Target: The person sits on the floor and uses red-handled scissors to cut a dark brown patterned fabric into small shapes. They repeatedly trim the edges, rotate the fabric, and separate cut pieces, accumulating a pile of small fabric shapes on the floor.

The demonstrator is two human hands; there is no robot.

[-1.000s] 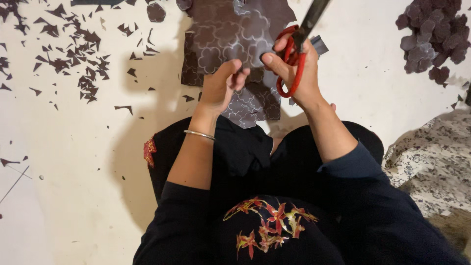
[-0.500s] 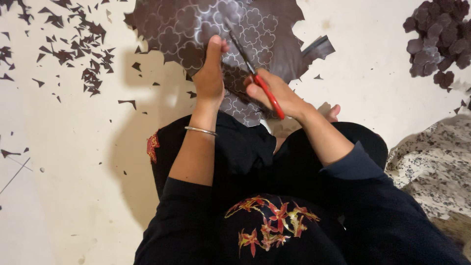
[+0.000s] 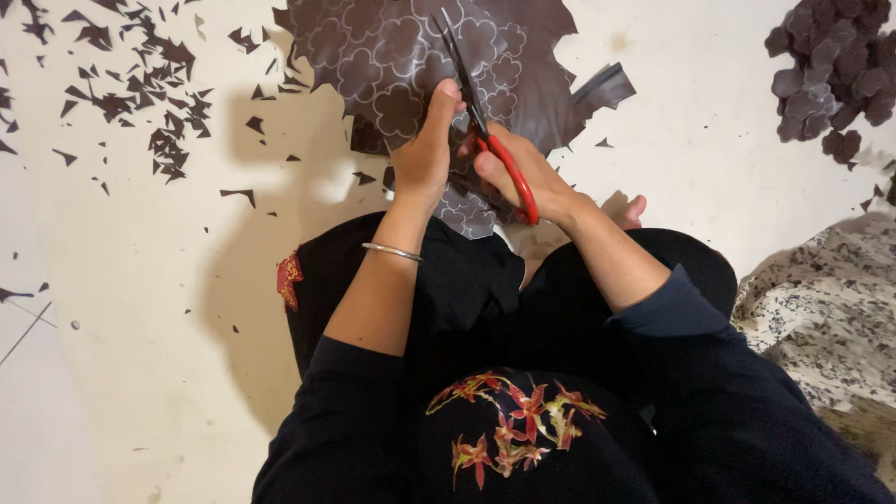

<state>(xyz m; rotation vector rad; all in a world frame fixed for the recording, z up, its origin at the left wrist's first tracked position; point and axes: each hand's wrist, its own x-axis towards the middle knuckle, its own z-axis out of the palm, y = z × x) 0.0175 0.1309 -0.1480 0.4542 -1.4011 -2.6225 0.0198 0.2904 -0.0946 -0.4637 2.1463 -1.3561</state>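
Gripping red-handled scissors (image 3: pixel 485 131) in the right hand (image 3: pixel 523 173), a person seated on the floor (image 3: pixel 140 327) cuts into a dark brown sheet (image 3: pixel 411 56) stamped with flower outlines. The left hand (image 3: pixel 425 154) is clamped on the sheet's near edge, just beside the blades. Spread over the floor ahead of the knees, the sheet looks thin, light and floppy, best pinched close to the cut. Offcuts (image 3: pixel 140 93) lie to the left; cut flower shapes (image 3: pixel 831 75) are heaped to the right.
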